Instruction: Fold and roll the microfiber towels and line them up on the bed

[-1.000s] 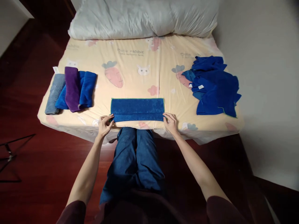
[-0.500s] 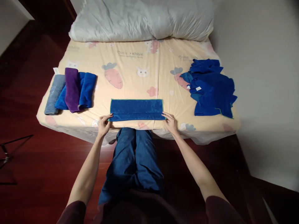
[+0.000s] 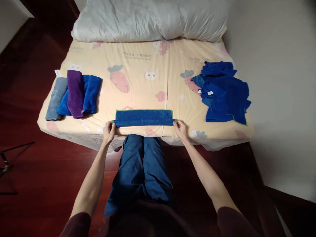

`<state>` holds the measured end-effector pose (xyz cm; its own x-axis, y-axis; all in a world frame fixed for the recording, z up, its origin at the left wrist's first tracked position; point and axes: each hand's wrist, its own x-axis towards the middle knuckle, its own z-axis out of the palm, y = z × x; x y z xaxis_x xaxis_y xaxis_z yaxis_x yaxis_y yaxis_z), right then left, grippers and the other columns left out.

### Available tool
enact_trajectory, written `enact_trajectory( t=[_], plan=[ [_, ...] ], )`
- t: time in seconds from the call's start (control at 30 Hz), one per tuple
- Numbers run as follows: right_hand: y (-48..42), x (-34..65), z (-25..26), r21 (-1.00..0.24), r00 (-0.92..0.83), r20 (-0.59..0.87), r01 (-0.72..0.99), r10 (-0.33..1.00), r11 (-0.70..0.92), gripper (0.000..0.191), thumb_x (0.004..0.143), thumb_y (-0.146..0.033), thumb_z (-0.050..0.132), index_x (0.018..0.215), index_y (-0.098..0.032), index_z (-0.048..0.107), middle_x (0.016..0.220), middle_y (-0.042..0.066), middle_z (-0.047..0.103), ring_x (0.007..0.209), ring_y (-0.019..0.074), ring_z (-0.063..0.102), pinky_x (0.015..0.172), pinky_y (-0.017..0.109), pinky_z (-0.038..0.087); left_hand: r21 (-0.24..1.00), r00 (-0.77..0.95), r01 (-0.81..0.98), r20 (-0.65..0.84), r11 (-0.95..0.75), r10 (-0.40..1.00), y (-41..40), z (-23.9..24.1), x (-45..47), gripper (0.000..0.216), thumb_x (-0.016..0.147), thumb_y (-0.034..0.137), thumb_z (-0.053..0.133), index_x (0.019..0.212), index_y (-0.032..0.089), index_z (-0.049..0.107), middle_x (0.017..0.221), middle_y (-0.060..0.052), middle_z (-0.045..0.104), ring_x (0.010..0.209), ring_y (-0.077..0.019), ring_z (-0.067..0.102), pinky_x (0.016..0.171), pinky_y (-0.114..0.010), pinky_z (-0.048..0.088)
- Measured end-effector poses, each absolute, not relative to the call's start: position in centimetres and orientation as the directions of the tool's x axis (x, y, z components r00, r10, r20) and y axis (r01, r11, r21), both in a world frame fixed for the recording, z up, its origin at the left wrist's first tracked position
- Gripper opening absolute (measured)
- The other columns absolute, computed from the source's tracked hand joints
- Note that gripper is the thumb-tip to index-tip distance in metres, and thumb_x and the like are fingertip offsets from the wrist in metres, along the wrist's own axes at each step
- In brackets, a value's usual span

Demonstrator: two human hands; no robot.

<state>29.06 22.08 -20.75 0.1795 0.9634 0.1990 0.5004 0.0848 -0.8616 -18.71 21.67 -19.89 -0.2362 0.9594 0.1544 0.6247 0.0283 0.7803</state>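
Observation:
A blue towel (image 3: 144, 118) with green edging lies near the front edge of the bed, its near part folded over into a narrow band. At the band's left end my left hand (image 3: 109, 131) is closed, pinching the corner. My right hand (image 3: 181, 129) grips the opposite end in the same way, so the near edge is stretched straight between them. The far part of the towel rests flat on the sheet.
Rolled towels lie on the left: a grey one (image 3: 55, 100), a purple one (image 3: 74, 95) and blue ones (image 3: 92, 93). On the right sits a loose heap of blue cloths (image 3: 225, 95). A pale quilt (image 3: 148, 21) covers the back of the bed (image 3: 138, 95).
Both hands have folded the towel's near edge over, making a thicker band. The far edge has come nearer to me, and the flat part is narrower.

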Motion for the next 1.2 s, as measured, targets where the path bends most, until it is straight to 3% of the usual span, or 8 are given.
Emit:
enact_trajectory(
  t=[0.07, 0.2, 0.33, 0.6, 0.87, 1.2],
  plan=[
    [22.2, 29.0, -20.8, -0.907, 0.187, 0.144, 0.418, 0.972, 0.055, 0.041, 0.091, -0.054, 0.059, 0.067, -0.022, 0.049, 0.066, -0.002, 0.046, 0.064, 0.0142, 0.045, 0.060, 0.027, 0.041, 0.802, -0.243, 0.596, 0.139, 0.035, 0.960, 21.7, -20.0, -18.7, 0.028, 0.095, 0.047, 0.054, 0.086, 0.021, 0.060, 0.079, -0.002, 0.055, 0.075, -0.0181, 0.054, 0.073, -0.031, 0.045],
    [22.2, 28.9, -20.9, -0.944, 0.221, 0.077, 0.330, 0.972, 0.000, 0.040, 0.084, -0.057, 0.067, 0.071, -0.019, 0.060, 0.065, -0.002, 0.051, 0.059, 0.0128, 0.045, 0.055, 0.026, 0.037, 0.871, -0.260, 0.487, 0.073, 0.065, 0.963, 21.7, -19.9, -18.4, 0.033, 0.092, 0.049, 0.057, 0.108, 0.020, 0.061, 0.084, -0.002, 0.062, 0.072, -0.0162, 0.056, 0.068, -0.029, 0.046],
    [22.2, 29.0, -21.1, -0.953, 0.243, 0.068, 0.304, 0.968, -0.009, 0.038, 0.080, -0.054, 0.072, 0.072, -0.018, 0.065, 0.065, -0.001, 0.056, 0.056, 0.0119, 0.046, 0.052, 0.026, 0.037, 0.875, -0.264, 0.481, 0.076, 0.063, 0.962, 21.7, -19.8, -18.3, 0.036, 0.091, 0.049, 0.059, 0.114, 0.020, 0.059, 0.075, 0.001, 0.057, 0.063, -0.0136, 0.052, 0.061, -0.026, 0.042],
    [22.2, 29.0, -21.5, -0.949, 0.284, 0.086, 0.316, 0.955, -0.008, 0.037, 0.077, -0.052, 0.074, 0.072, -0.017, 0.066, 0.064, 0.000, 0.057, 0.054, 0.0114, 0.046, 0.051, 0.026, 0.037, 0.890, -0.252, 0.455, 0.112, 0.016, 0.961, 21.9, -19.5, -18.1, 0.034, 0.092, 0.048, 0.058, 0.113, 0.021, 0.057, 0.066, 0.005, 0.047, 0.057, -0.0124, 0.045, 0.056, -0.025, 0.036],
    [21.9, 29.0, -21.8, -0.926, 0.284, 0.129, 0.377, 0.950, 0.013, 0.034, 0.077, -0.050, 0.074, 0.079, -0.017, 0.068, 0.068, 0.000, 0.057, 0.057, 0.0123, 0.048, 0.053, 0.027, 0.040, 0.838, -0.292, 0.543, 0.141, 0.043, 0.946, 22.2, -19.2, -17.8, 0.035, 0.090, 0.047, 0.061, 0.114, 0.021, 0.058, 0.073, 0.002, 0.057, 0.061, -0.0132, 0.050, 0.061, -0.027, 0.039],
    [21.8, 28.1, -20.3, -0.865, 0.259, 0.112, 0.500, 0.959, -0.034, 0.036, 0.080, -0.057, 0.069, 0.076, -0.021, 0.061, 0.066, 0.001, 0.058, 0.056, 0.0148, 0.051, 0.053, 0.028, 0.044, 0.818, -0.274, 0.573, 0.125, 0.058, 0.953, 22.3, -18.9, -18.0, 0.038, 0.087, 0.042, 0.063, 0.118, 0.024, 0.052, 0.066, 0.005, 0.055, 0.056, -0.0144, 0.050, 0.060, -0.027, 0.040]
  ],
)
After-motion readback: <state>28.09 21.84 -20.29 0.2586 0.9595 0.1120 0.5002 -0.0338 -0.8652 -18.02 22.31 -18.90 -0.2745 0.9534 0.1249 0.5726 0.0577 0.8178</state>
